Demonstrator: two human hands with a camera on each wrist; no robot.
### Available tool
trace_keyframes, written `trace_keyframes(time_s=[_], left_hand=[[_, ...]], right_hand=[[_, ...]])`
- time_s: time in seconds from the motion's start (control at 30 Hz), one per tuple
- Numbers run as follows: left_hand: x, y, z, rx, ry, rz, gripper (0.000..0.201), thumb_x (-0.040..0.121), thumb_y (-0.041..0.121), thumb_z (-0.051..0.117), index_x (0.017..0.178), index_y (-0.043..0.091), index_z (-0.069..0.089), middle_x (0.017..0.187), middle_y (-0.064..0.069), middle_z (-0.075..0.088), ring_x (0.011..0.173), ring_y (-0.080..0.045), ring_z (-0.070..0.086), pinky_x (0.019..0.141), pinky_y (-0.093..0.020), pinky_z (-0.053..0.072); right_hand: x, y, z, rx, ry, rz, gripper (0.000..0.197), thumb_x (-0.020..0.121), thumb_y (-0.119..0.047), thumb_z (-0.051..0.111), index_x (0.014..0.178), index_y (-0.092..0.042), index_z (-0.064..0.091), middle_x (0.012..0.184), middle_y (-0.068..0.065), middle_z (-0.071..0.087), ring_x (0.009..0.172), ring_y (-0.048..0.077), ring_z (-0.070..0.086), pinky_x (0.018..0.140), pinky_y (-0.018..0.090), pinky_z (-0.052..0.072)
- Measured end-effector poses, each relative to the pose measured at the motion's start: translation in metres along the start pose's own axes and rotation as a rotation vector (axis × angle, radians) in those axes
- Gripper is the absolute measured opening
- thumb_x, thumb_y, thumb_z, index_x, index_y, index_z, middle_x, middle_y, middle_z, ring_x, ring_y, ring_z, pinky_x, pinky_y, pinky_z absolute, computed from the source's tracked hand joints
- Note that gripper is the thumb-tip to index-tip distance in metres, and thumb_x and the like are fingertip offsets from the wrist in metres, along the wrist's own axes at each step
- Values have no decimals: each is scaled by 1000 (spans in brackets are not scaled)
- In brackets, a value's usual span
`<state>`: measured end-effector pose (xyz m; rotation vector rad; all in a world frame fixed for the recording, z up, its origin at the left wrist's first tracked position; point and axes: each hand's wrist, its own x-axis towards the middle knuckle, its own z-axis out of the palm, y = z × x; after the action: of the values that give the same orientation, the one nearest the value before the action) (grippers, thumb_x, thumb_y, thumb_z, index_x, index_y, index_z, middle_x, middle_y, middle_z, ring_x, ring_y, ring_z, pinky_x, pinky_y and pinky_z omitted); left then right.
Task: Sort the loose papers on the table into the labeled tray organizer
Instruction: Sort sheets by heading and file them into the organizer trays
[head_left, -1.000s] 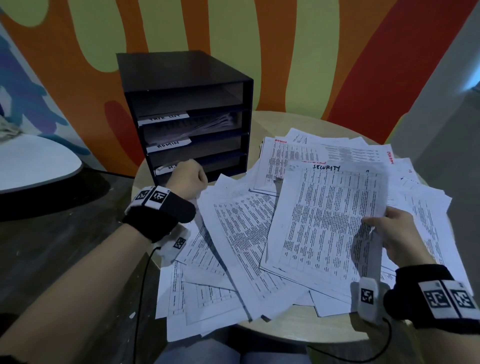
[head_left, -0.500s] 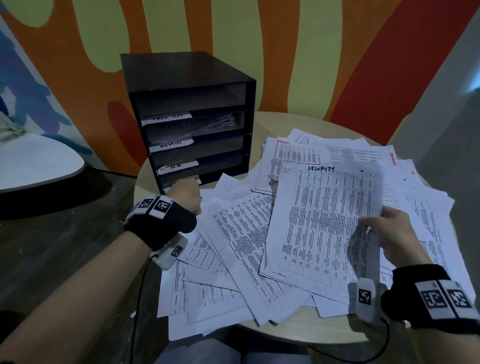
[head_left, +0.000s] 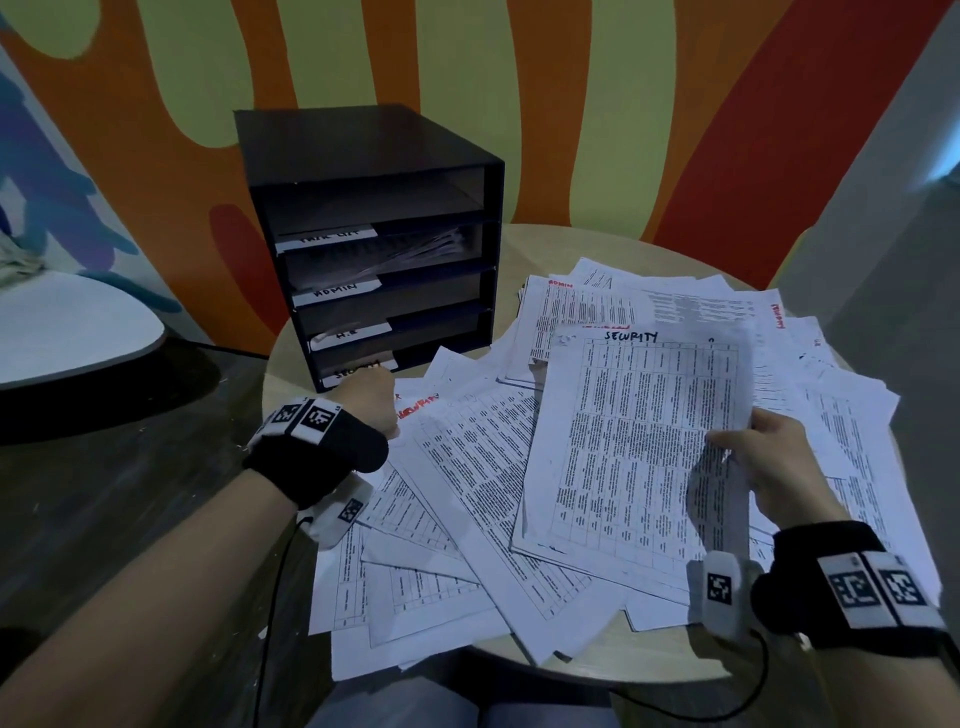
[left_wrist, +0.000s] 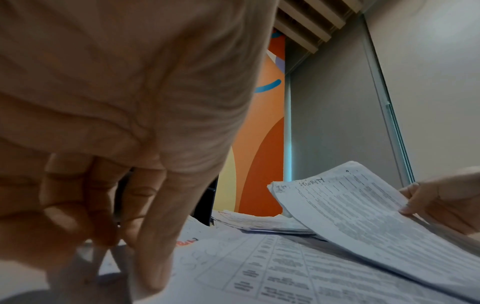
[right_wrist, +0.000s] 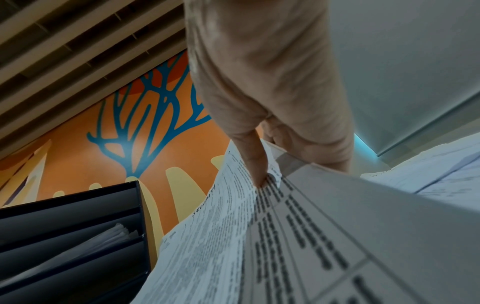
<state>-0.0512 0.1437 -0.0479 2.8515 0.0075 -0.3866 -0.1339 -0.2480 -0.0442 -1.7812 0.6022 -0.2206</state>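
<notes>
A black tray organizer (head_left: 363, 171) with white labels stands at the back left of the round table (head_left: 597, 249); its second tray holds several sheets (head_left: 415, 244). Loose printed papers (head_left: 415, 587) cover the table. My right hand (head_left: 769, 457) grips the right edge of a stack headed SECURITY (head_left: 634, 431), thumb on top, lifted off the pile (right_wrist: 233, 246). My left hand (head_left: 374, 400) is just in front of the organizer's bottom tray. Its fingers (left_wrist: 150, 236) point down onto the top corner of a sheet with a red heading (head_left: 467, 467).
A white round table (head_left: 67, 332) stands to the left over dark floor. The painted wall is close behind the organizer. Papers overhang the table's near edge (head_left: 363, 649). A cable hangs from each wrist.
My left hand has drawn back from the organizer's lower trays and come down onto the papers in front of it. My right hand keeps holding the SECURITY stack, almost still.
</notes>
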Motion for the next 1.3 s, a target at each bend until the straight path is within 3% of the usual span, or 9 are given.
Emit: trace_keyframes(time_s=[0.13, 0.27, 0.47, 0.57, 0.77, 0.9, 1.0, 1.17, 1.3], left_hand=[[3, 3, -15, -147, 216, 105, 26, 88, 7, 59, 63, 10, 55, 84, -15, 70, 77, -29, 67, 70, -40, 57], [-8, 26, -35, -565, 603, 253, 12, 99, 13, 48, 93, 7, 56, 82, 0, 59, 68, -11, 53, 60, -27, 44], [-13, 33, -19, -873, 100, 126, 58, 89, 3, 66, 139, 3, 38, 92, -7, 63, 78, -19, 61, 61, -23, 50], [-7, 22, -10, -614, -41, 101, 36, 85, 0, 69, 119, -5, 58, 102, -19, 68, 81, -26, 64, 60, -26, 48], [-1, 6, -2, -787, 163, 56, 13, 82, 5, 71, 80, 10, 60, 76, -13, 58, 67, -21, 57, 62, -31, 42], [-19, 15, -21, -1035, 465, 137, 17, 84, 7, 72, 95, -6, 70, 86, -16, 71, 73, -22, 67, 68, -34, 53], [-36, 23, -51, -1175, 617, 276, 7, 90, 12, 66, 92, 6, 70, 80, -4, 73, 71, -16, 72, 60, -27, 57], [-48, 27, -101, -1276, 706, 477, 21, 90, 8, 66, 105, -7, 66, 98, -12, 72, 91, -25, 72, 79, -35, 59], [-45, 38, -119, -1311, 726, 561, 11, 89, 2, 64, 97, 9, 68, 89, 4, 76, 89, -18, 72, 80, -33, 57]], right_hand=[[2, 1, 0, -4, 6, 16, 27, 85, 8, 60, 111, 3, 64, 99, 23, 65, 86, 36, 60, 83, 57, 50], [0, 0, 0, -8, -2, -1, 22, 87, 9, 58, 106, 2, 63, 94, 21, 63, 75, 32, 58, 67, 39, 51], [-1, -2, 0, -12, -15, 0, 21, 87, 9, 57, 106, 0, 62, 94, 21, 63, 74, 33, 58, 65, 37, 50], [-4, -4, 0, -7, -14, 0, 20, 88, 9, 57, 106, 2, 62, 94, 21, 62, 71, 32, 57, 60, 32, 48], [-6, -6, 0, -13, -15, 4, 22, 89, 8, 56, 110, 2, 61, 97, 20, 61, 66, 28, 55, 55, 30, 44], [-6, -5, -1, -6, -5, 2, 25, 88, 9, 56, 112, 3, 61, 98, 20, 62, 71, 30, 55, 61, 33, 46], [-4, -3, -4, 3, 12, 4, 27, 88, 9, 56, 114, 3, 62, 95, 19, 63, 77, 32, 57, 70, 38, 47], [-4, -3, -7, 8, 57, -20, 27, 87, 11, 54, 111, 2, 62, 96, 20, 62, 79, 32, 56, 73, 41, 46], [-4, -5, -8, 25, 78, -53, 18, 87, 10, 54, 102, 10, 63, 85, 17, 58, 70, 27, 51, 64, 34, 40]])
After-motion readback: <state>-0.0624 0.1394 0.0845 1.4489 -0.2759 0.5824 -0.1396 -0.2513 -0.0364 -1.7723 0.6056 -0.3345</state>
